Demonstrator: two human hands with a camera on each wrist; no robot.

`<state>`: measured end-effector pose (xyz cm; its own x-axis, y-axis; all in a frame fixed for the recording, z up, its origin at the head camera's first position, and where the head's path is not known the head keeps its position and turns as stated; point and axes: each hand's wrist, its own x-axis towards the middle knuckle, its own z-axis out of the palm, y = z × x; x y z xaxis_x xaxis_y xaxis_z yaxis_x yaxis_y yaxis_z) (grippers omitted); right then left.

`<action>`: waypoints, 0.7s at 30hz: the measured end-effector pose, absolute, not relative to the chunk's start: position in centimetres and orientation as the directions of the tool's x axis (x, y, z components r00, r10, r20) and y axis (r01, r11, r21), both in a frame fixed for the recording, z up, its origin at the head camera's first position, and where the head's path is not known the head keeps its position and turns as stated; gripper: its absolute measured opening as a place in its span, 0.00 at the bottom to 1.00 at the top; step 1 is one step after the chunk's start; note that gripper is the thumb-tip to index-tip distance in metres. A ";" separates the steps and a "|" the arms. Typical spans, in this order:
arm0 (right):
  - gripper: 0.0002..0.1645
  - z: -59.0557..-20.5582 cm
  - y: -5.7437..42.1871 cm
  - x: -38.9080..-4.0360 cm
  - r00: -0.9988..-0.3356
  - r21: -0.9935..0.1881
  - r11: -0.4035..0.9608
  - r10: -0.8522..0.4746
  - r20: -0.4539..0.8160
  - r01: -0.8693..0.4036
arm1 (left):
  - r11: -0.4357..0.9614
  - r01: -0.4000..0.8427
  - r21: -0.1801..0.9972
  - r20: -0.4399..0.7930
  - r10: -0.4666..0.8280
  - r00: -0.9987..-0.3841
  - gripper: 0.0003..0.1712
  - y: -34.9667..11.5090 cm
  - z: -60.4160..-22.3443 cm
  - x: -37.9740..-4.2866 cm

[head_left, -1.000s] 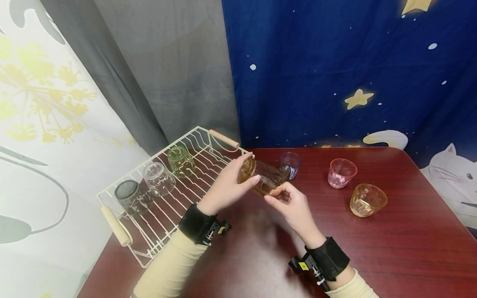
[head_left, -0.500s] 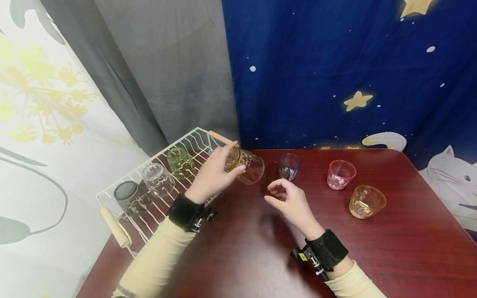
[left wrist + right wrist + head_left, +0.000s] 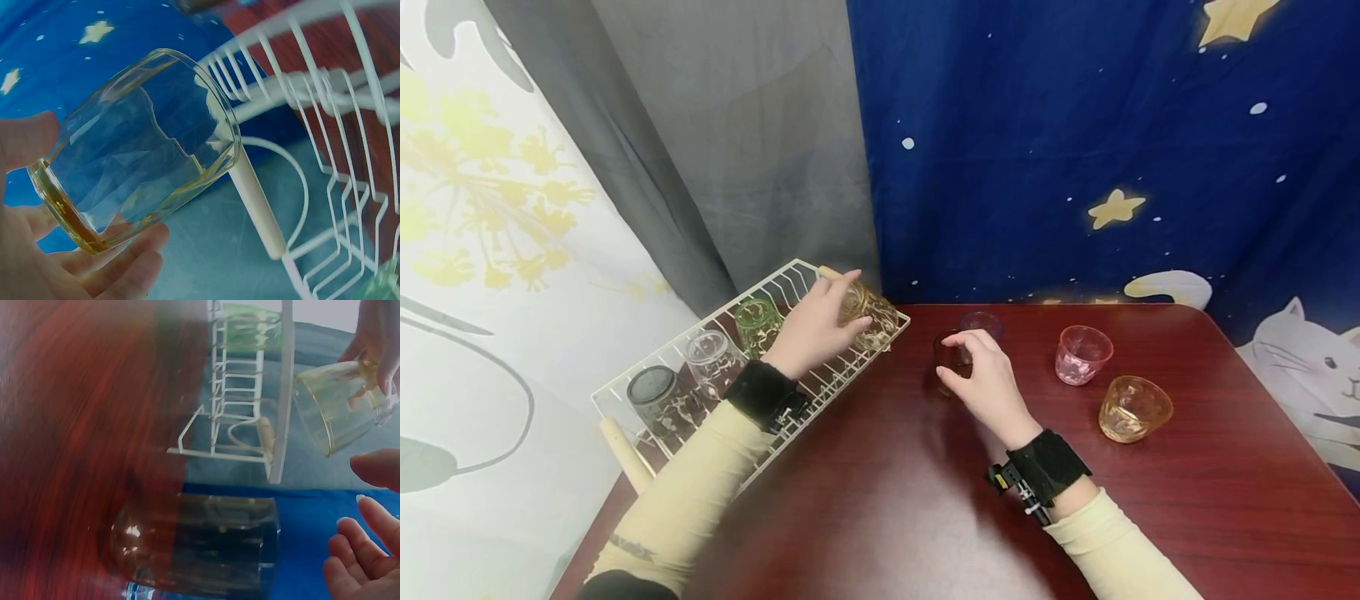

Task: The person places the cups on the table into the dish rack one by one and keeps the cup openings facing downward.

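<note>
By its base my left hand [image 3: 820, 329] grips a faceted amber glass [image 3: 877, 321], tilted with its mouth away from the palm. In the head view this glass overlaps the far right end of the white wire dish rack [image 3: 831, 387]; the right wrist view shows it raised above the rack's top bar. My right hand [image 3: 988, 385] is beside a dark brown glass [image 3: 200, 544] that stands on the table. Its thumb and fingers are curved and spread apart, and the right wrist view shows a gap between them and the brown glass.
Upside down in the rack are a grey glass [image 3: 658, 400], a clear glass [image 3: 711, 358] and a green glass [image 3: 757, 321]. On the table stand a purple-blue glass [image 3: 983, 322], partly hidden, a pink glass [image 3: 1082, 354] and a yellow glass [image 3: 1133, 408]. Curtains hang behind.
Both hands were at the amber glass; the right hand has let go of it. The left hand has carried it left over the rack, while the right has moved slightly up toward the brown glass.
</note>
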<state>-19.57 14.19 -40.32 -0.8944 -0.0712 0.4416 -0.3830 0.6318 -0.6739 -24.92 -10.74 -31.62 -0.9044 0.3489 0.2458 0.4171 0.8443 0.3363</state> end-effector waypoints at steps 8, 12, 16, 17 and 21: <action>0.26 -41.4 14.3 -21.2 -0.884 -0.560 0.722 -0.156 0.441 -0.407 | 0.878 0.402 0.259 0.248 0.342 -0.907 0.43 -11.7 -31.9 -26.8; 0.27 -41.8 14.3 -21.7 -0.871 -0.446 0.788 -0.218 0.441 -0.424 | 0.892 0.379 0.245 0.222 0.329 -0.918 0.43 -12.5 -32.4 -27.9; 0.28 -42.2 14.3 -22.0 -0.880 -0.389 0.823 -0.254 0.402 -0.415 | 0.912 0.337 0.232 0.169 0.304 -0.938 0.43 -13.3 -33.0 -28.9; 0.27 -42.3 14.3 -22.0 -0.885 -0.383 0.829 -0.256 0.389 -0.408 | 0.916 0.325 0.235 0.153 0.295 -0.943 0.43 -13.5 -33.0 -29.1; 0.26 -42.5 14.2 -22.1 -0.888 -0.349 0.845 -0.272 0.370 -0.404 | 0.928 0.279 0.247 0.096 0.263 -0.960 0.44 -14.2 -33.2 -30.0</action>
